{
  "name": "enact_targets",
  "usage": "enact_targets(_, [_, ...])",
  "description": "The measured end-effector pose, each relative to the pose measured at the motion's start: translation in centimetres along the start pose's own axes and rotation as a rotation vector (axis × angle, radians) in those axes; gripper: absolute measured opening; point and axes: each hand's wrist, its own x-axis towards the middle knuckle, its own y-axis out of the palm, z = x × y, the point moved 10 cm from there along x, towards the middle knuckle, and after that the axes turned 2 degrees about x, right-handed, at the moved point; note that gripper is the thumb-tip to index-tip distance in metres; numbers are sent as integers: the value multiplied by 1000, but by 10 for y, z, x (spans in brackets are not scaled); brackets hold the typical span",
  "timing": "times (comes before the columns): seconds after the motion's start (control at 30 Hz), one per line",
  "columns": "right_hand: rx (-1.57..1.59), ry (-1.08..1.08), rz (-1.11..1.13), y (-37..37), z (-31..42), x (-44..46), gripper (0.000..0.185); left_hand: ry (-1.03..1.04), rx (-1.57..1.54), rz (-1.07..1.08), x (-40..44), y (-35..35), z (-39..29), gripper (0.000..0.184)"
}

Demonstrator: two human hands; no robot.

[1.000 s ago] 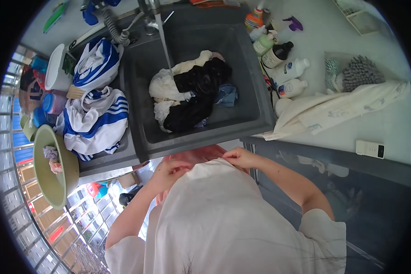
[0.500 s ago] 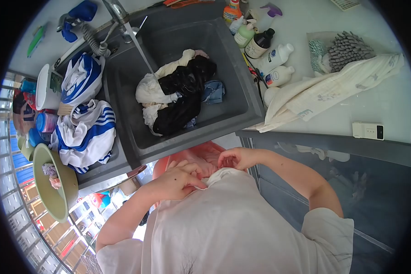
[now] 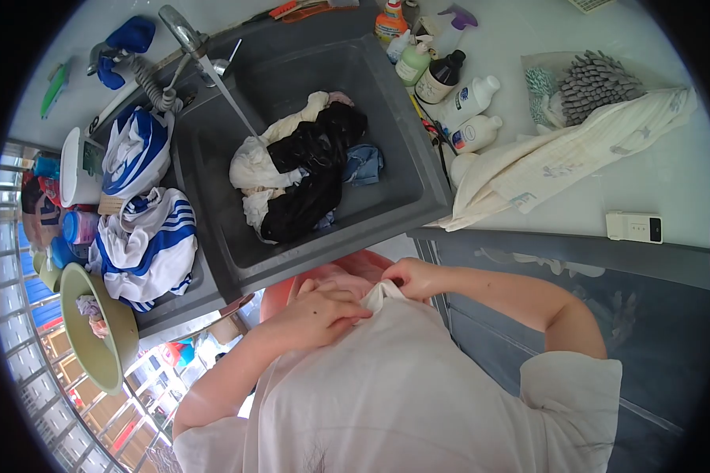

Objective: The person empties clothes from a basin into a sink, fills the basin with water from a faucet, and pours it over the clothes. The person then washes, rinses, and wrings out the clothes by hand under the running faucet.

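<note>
Both hands are at the front hem of the white T-shirt that I wear. My right hand is closed, pinching a bunched fold of the hem. My left hand lies beside it with fingers bent over the shirt's edge, its thumb partly hidden. Pink fabric shows just beyond the hands. In the grey sink, a wet heap holds black clothing, white cloth and a piece of blue denim. Water runs from the faucet onto the heap.
Blue-and-white striped clothes lie on the drainboard left of the sink. A green basin stands tilted below them. Several bottles, a grey chenille mitt and a cream cloth occupy the right counter, with a white power socket.
My right hand has drawn the shirt hem up into a peaked fold. The left hand has shifted slightly along the hem. Water still runs, and the view has tilted slightly.
</note>
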Motion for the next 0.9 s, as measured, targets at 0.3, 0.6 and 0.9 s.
enact_targets(0.3, [682,329,35,16,1,-39,16,-117,397,201,42,14,-9,23])
enact_targets(0.6, [-517,-193,-372,-23,61,0,16,-226,-297,-328,-31,-69,41,40])
enact_targets(0.9, [-936,-663,-565,-9,133,-27,23,-397,61,-392,0,-44,29,24])
